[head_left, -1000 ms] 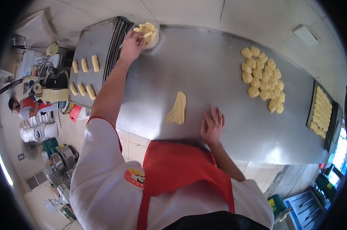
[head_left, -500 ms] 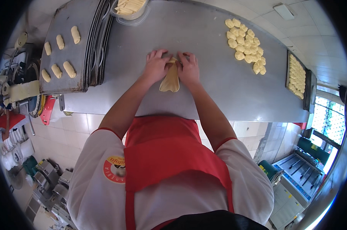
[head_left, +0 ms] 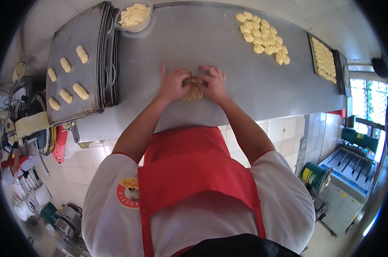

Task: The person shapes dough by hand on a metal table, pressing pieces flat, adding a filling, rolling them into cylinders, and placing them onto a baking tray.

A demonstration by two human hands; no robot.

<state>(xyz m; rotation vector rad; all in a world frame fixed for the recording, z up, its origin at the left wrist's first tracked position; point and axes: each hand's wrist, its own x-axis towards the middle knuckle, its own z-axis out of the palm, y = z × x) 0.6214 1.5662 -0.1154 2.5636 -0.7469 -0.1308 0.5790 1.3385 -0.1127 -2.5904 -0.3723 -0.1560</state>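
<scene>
A thin piece of dough (head_left: 193, 94) lies on the metal table (head_left: 159, 51) in front of me, its far end rolled over and its near end flat and loose. My left hand (head_left: 175, 85) grips the left side of the rolled end, fingers curled in and one finger raised. On the other side, my right hand (head_left: 214, 84) pinches the right side of the roll between thumb and fingers. Whatever is inside the roll is hidden by the dough and my fingers.
At left, stacked baking trays (head_left: 97, 81) carry several shaped rolls (head_left: 80, 91). Behind them stands a clear tub (head_left: 136, 17) of pale sticks. Several dough balls (head_left: 264, 36) sit at far right, near a full tray (head_left: 324, 60). Another person's arm (head_left: 16, 160) shows at the left edge.
My hands have rolled the dough toward me, and its flat part is shorter. The view has shifted slightly.
</scene>
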